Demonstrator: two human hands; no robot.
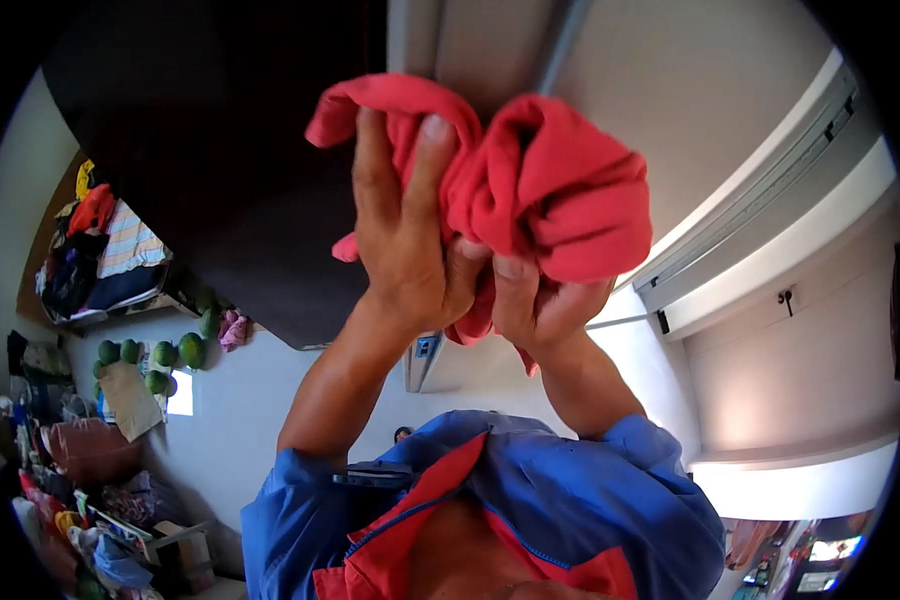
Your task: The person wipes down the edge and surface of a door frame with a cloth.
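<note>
A red cloth [580, 190], bunched and twisted into thick folds, is held up in front of me by both hands. My left hand [405, 230] is closed on its left part, with fingers laid over the folds and the thumb at the middle. Close beside it, my right hand [540, 305] grips the lower middle of the cloth; its thumb shows, while most of its fingers are hidden behind the fabric. One loose end of the cloth curls out at the upper left, and smaller bits hang below the hands.
A large dark panel [240, 180] stands just left of the hands. Farther left are a shelf with folded clothes [130, 240], several green round fruits [192, 350] and piled bags and cloths [100, 460]. On the right runs a pale wall with a ledge [760, 240].
</note>
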